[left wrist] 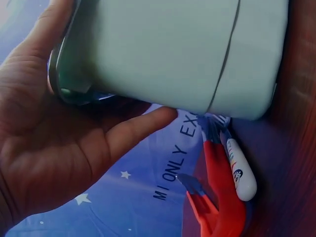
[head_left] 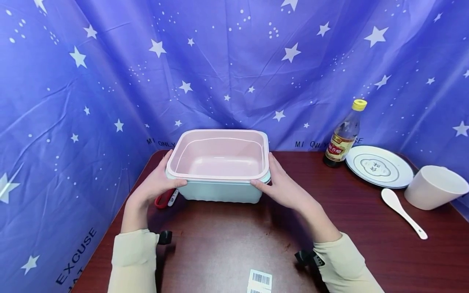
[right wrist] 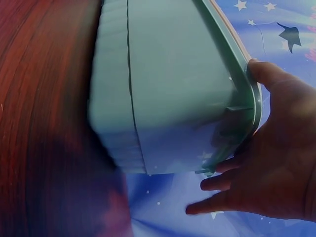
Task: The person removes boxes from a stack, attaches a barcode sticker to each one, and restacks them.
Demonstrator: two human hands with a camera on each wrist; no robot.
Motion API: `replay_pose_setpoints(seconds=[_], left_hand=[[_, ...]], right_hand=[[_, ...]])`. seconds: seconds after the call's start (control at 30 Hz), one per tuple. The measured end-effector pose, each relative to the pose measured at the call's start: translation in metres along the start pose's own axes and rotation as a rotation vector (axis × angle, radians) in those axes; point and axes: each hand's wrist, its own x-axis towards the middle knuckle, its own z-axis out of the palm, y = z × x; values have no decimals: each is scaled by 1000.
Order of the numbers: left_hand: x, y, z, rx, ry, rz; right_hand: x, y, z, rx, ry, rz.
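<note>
A rectangular pink plastic basin [head_left: 220, 165] sits nested in a pale blue-green one [head_left: 221, 192] at the back of the table. My left hand [head_left: 154, 183] grips the rim at the left side, its thumb on the front corner. At the opposite side my right hand [head_left: 286, 187] holds the same rim, thumb at the front right corner. The right wrist view shows the blue-green wall [right wrist: 173, 74] with fingers spread beside and behind it. Whether the basin's bottom touches the table I cannot tell.
Beside the basin, at left, lie a red-handled tool [left wrist: 224, 197] and a white-handled one [left wrist: 242, 170]. To the right stand a sauce bottle [head_left: 340, 136], a plate [head_left: 397, 169], a mug [head_left: 432, 189] and a white spoon [head_left: 403, 211]. A barcode label [head_left: 261, 280] lies in front.
</note>
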Motion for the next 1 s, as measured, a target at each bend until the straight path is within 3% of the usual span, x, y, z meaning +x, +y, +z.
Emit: replay_pose_setpoints(seconds=[0.2,0.47,0.73,1.0], left_hand=[[-2,-2,-2,49,-21,-45],[-6,2,-4,164,-21,-40],[-4,9,0,129,-13,18],[-4,13,1,132,15,-5]], right_hand=[[0,0,1,6,6,68],[3,2,4,108,45,-68],[2,0,4,-22,0,104],[3,2,6,8,9,61]])
